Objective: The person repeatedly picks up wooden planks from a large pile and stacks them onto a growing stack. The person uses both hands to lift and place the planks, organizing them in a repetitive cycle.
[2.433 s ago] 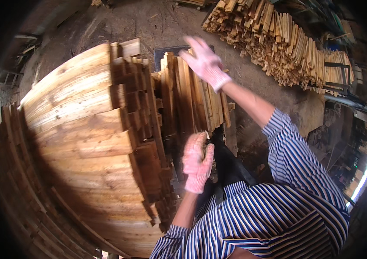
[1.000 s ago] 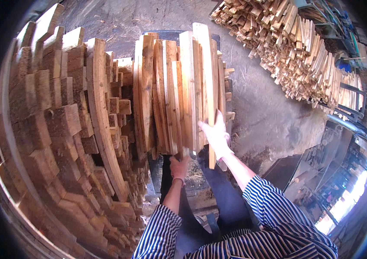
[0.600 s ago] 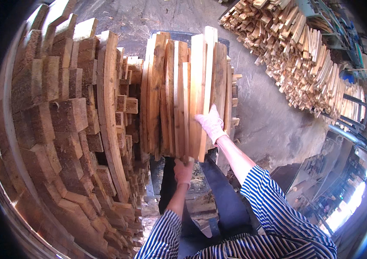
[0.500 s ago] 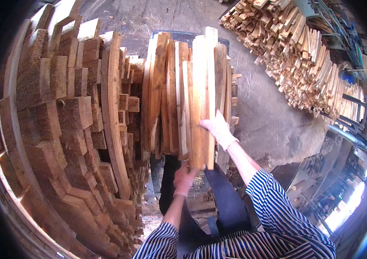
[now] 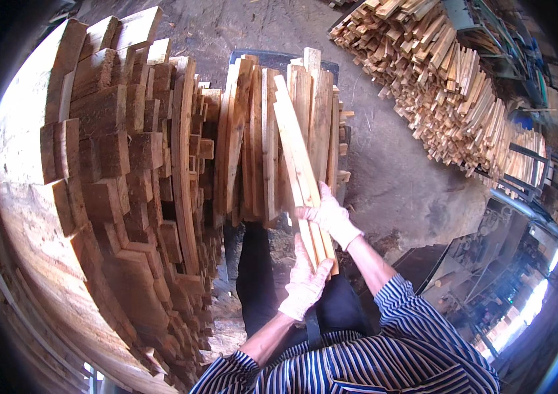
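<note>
Fingers: both sets closed on wood. The right hand (image 5: 331, 219) has its fingers (image 5: 306, 213) across the pale wood strips (image 5: 300, 154), thumb raised along their right side. The left hand (image 5: 304, 285) cups the same strips nearer the bottom end, thumb over the front.

Held: at least two strips, possibly three; the overlap prevents an exact count. They sit at the centre of the frame, tilted, top end leaning left, bottom end just above the lap.

Gloves (image 5: 296, 299): two, pale pink. Sleeves (image 5: 405, 312): two, blue, white and dark stripes. Trouser legs (image 5: 253, 282): two, dark, below and left of the hands and just under the left one.

Beyond the held strips, upper centre: one row of planks (image 5: 245, 141), at least six side by side, running up the frame. One dark panel (image 5: 241, 55) shows at its far end.

Left of frame: one tall stack of thick boards (image 5: 105, 148), ends uneven, too many to count. Upper right: one long pile of thin sticks (image 5: 439, 85), likewise uncountable, well apart from the hands. Bare floor (image 5: 400, 190) between row and pile.
</note>
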Tool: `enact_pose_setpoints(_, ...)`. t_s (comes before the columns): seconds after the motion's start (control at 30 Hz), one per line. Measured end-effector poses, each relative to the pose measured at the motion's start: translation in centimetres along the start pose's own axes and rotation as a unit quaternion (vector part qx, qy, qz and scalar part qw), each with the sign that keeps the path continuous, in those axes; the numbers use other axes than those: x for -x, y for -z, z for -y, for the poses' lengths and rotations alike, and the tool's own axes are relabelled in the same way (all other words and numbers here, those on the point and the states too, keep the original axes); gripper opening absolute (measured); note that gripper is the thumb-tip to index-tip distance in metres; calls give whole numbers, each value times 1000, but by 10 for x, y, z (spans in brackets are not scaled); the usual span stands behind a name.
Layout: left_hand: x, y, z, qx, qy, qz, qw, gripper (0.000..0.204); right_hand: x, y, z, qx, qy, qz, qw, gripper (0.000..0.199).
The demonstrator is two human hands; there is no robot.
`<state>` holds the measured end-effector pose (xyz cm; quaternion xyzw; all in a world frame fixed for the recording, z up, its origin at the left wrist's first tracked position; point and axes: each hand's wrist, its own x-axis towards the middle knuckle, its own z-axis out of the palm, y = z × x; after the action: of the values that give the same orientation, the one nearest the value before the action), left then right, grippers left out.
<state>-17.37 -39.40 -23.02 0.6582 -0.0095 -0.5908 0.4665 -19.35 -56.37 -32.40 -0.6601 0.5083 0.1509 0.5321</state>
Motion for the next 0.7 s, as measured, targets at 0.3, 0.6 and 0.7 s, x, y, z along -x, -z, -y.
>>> enact_pose_setpoints(0.3, -185, 58, 94, -259, 6, -285, 923, 80, -20, 44, -19, -408, -81, 204, 886, 46)
enact_pose_setpoints(0.6, -185, 65, 36, -278, 1, -157, 948, 60, -7, 52, -23, -339, -24, 128, 932, 62)
enact_pose_setpoints(0.7, -79, 34, -5, -115, 61, 13, 991, 89, -7, 30, -47, -297, -55, 113, 947, 65)
